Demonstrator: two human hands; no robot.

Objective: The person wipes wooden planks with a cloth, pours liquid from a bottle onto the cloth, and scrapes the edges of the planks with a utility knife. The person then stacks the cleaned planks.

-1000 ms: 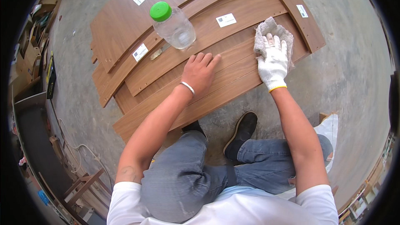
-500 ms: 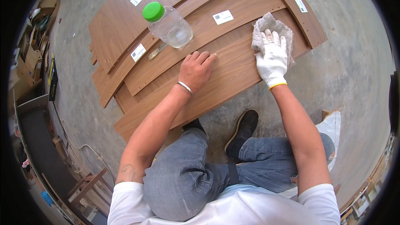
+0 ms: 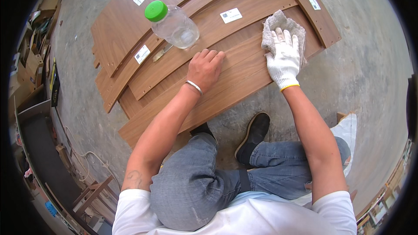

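Observation:
Several curved brown wooden panels [image 3: 226, 82] lie on a concrete floor in front of me. My left hand [image 3: 205, 67], bare with a metal bracelet at the wrist, rests flat on the nearest panel. My right hand [image 3: 284, 58] wears a white work glove with a yellow cuff and presses a grey cloth [image 3: 278, 22] flat against the same panel. A clear plastic jar with a green lid [image 3: 173, 22] lies on the panels just beyond my left hand.
White stickers [image 3: 231, 15] sit on several panels. A small metal tool [image 3: 162, 52] lies beside the jar. My bent knees in jeans and a dark shoe [image 3: 254, 133] are below. Boxes and a wooden frame [image 3: 93, 193] line the left edge.
My gloved right hand has slid the cloth slightly along the panel. The left hand has stayed flat in place.

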